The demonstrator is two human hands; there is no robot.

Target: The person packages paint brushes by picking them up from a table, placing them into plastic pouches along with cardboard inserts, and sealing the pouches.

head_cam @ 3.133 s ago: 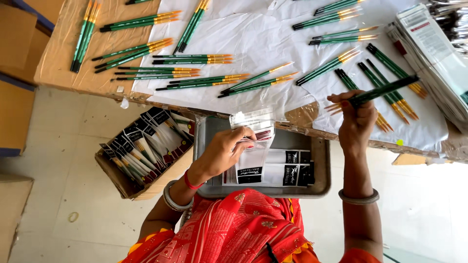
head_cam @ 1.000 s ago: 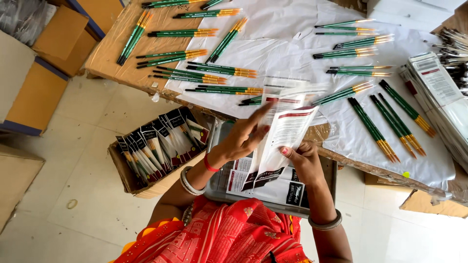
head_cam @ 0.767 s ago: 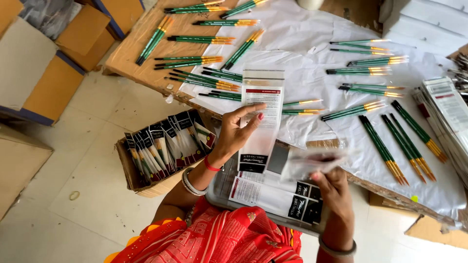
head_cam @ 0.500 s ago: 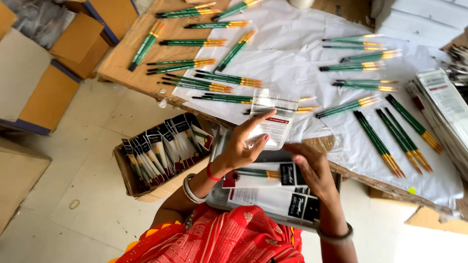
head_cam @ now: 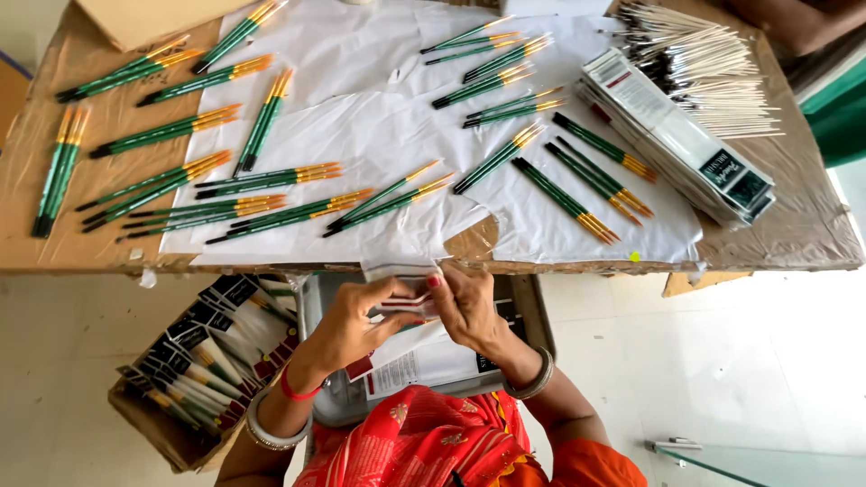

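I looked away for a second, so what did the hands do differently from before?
The right hand let go of the green brush it held over the table and came down to the left hand. The flat packet, held up over the table a second ago, is now low at the table edge, pinched between both hands. The brush bundles on the table and the carton of packed brushes stayed put.

Counted: two hands at desk's near edge, left hand [head_cam: 347, 326] and right hand [head_cam: 469, 307]; one cardboard box [head_cam: 194, 370] of packed brushes. Roughly twenty green brush bundles [head_cam: 271, 176] across desk; one stack of flat packets [head_cam: 677, 135] at right edge.
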